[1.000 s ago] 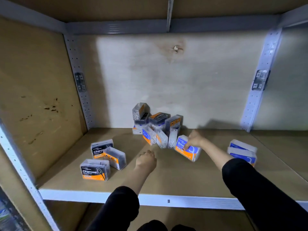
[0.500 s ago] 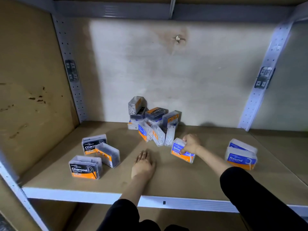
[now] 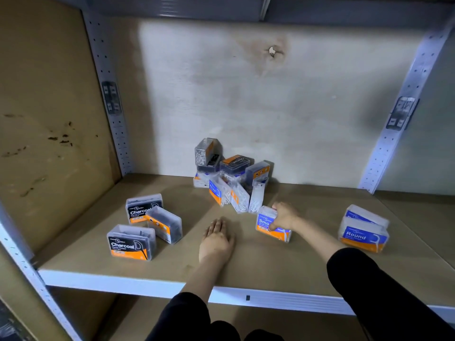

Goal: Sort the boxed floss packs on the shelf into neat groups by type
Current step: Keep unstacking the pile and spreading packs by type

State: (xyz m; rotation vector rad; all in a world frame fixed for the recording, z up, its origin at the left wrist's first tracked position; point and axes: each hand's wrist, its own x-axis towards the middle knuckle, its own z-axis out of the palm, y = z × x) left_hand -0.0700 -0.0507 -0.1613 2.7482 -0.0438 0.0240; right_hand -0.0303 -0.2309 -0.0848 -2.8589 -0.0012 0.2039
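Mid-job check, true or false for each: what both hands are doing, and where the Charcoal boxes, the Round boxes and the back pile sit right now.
1. The right hand grips the clear blue-and-orange "Smo" floss box. True.
2. The left hand holds a box. False: it lies flat on the brown wooden shelf board, holding nothing.
3. Three clear black-and-orange boxes, two reading Charcoal, sit left of the left hand. True.
4. The two clear blue-and-orange Round boxes sit inside the mixed pile of boxes at the back wall. False: they sit apart, at the far right.
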